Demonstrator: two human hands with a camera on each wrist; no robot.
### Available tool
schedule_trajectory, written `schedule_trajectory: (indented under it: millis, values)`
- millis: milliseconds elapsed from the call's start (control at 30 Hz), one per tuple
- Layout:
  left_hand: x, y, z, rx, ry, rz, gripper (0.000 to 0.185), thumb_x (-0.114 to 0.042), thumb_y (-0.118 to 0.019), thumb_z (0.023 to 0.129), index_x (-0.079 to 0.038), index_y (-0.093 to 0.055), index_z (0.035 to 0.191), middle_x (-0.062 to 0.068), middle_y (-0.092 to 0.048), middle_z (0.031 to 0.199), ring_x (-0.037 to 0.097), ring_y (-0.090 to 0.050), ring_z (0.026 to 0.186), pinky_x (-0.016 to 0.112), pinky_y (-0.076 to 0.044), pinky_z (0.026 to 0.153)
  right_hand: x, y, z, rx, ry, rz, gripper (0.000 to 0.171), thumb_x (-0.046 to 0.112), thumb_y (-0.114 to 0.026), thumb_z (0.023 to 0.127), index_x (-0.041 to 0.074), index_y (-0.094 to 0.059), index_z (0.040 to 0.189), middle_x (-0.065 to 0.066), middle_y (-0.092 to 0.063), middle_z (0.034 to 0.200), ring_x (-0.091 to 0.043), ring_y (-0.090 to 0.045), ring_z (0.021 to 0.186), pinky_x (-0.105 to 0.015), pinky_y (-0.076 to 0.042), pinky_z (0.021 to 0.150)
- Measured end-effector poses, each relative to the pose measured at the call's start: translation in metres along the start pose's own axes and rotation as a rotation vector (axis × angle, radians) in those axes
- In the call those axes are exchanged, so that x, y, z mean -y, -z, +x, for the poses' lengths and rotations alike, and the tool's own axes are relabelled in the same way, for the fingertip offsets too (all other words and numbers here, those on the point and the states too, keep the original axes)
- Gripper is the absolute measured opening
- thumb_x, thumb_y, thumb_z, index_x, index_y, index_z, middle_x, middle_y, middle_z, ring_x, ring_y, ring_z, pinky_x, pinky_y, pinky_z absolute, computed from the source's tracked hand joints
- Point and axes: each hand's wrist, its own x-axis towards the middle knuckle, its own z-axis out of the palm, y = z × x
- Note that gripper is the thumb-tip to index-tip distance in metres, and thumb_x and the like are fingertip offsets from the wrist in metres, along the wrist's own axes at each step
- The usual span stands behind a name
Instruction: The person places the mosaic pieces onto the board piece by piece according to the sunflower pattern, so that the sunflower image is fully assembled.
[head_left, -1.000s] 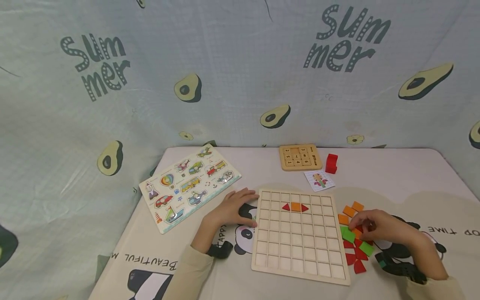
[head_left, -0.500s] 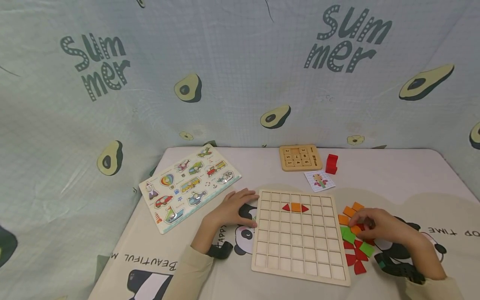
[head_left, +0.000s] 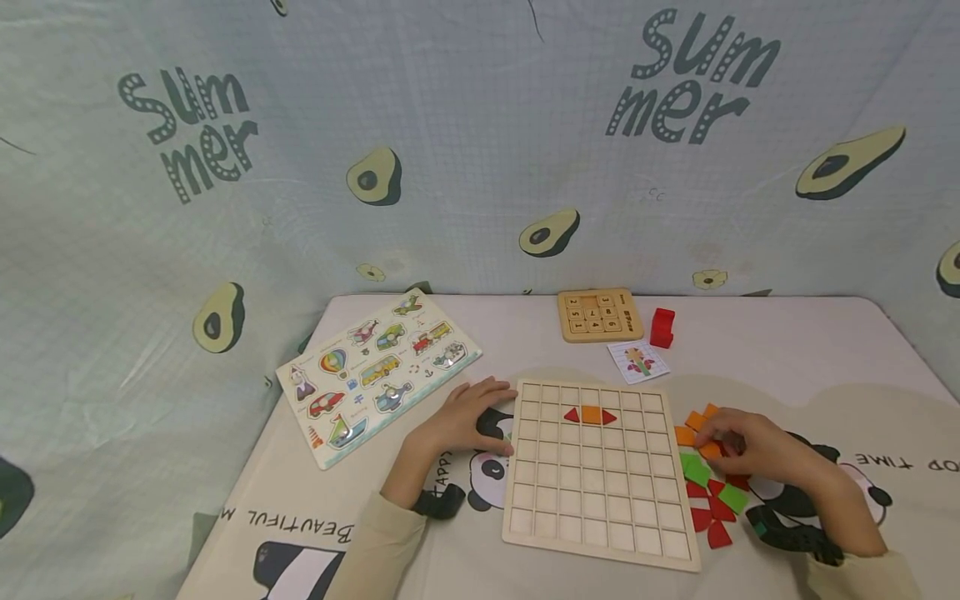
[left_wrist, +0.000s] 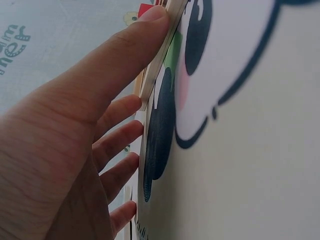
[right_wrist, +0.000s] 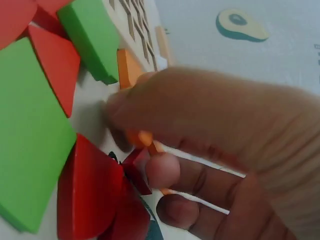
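A wooden grid board (head_left: 600,483) lies on the table, holding an orange square (head_left: 591,414) between two red triangles (head_left: 572,414) in an upper row. Along the board's left edge, my left hand (head_left: 465,421) rests with fingers spread; its thumb (left_wrist: 145,30) touches the rim in the left wrist view. Right of the board, my right hand (head_left: 757,450) pinches an orange block (head_left: 710,451) between thumb and fingers, over the loose pieces. In the right wrist view the thumb hides most of that orange block (right_wrist: 141,137). Green (right_wrist: 30,130) and red blocks (right_wrist: 87,190) lie close by.
Behind the board are a patterned card (head_left: 638,361), a wooden number puzzle (head_left: 600,315) and a red piece (head_left: 662,327). A picture peg puzzle (head_left: 378,375) lies at the left. Several loose orange (head_left: 684,436), green (head_left: 695,469) and red pieces (head_left: 719,534) flank the board's right edge.
The right hand has shifted slightly away from the person, the orange block moving with it off the green and red pieces. The left hand and board have stayed put.
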Motion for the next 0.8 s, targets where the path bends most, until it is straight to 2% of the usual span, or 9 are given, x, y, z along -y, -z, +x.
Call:
schedule_trajectory:
  millis: [233, 433, 633, 800]
  values:
    - [-0.001, 0.001, 0.0, -0.005, -0.015, -0.001, 0.084, -0.046, -0.081, 0.076, -0.016, -0.045, 0.146, 0.005, -0.036, 0.155, 0.027, -0.022, 0.148, 0.05, -0.011, 0.12, 0.01, 0.002, 0.003, -0.05, 0.044, 0.007, 0.029, -0.004, -0.078, 0.075, 0.01, -0.067, 0.098, 0.005, -0.056, 0.088, -0.003, -0.049, 0.062, -0.019, -0.047, 0.051]
    - [0.0, 0.001, -0.002, -0.004, -0.01, -0.005, 0.084, -0.045, -0.081, 0.076, -0.016, -0.045, 0.146, 0.006, -0.036, 0.155, 0.027, -0.021, 0.148, 0.05, -0.01, 0.12, 0.013, -0.003, 0.009, -0.08, 0.141, 0.029, 0.033, -0.008, -0.077, 0.074, 0.008, -0.068, 0.101, 0.003, -0.059, 0.096, -0.007, -0.051, 0.069, -0.019, -0.048, 0.053]
    - [-0.001, 0.0, -0.001, -0.009, -0.015, 0.003, 0.083, -0.046, -0.08, 0.076, -0.017, -0.045, 0.146, 0.005, -0.036, 0.155, 0.026, -0.021, 0.148, 0.05, -0.011, 0.12, 0.021, -0.013, 0.019, -0.052, 0.144, 0.02, 0.031, -0.005, -0.077, 0.076, 0.009, -0.068, 0.101, 0.005, -0.059, 0.097, -0.006, -0.05, 0.079, -0.019, -0.049, 0.059]
    - [-0.001, -0.001, -0.001, -0.012, -0.006, 0.005, 0.084, -0.046, -0.08, 0.076, -0.017, -0.045, 0.146, 0.005, -0.036, 0.155, 0.025, -0.02, 0.148, 0.049, -0.01, 0.121, 0.028, -0.02, 0.03, -0.022, 0.125, -0.033, 0.025, 0.004, -0.079, 0.079, 0.012, -0.07, 0.101, 0.006, -0.06, 0.098, -0.002, -0.051, 0.087, -0.019, -0.053, 0.07]
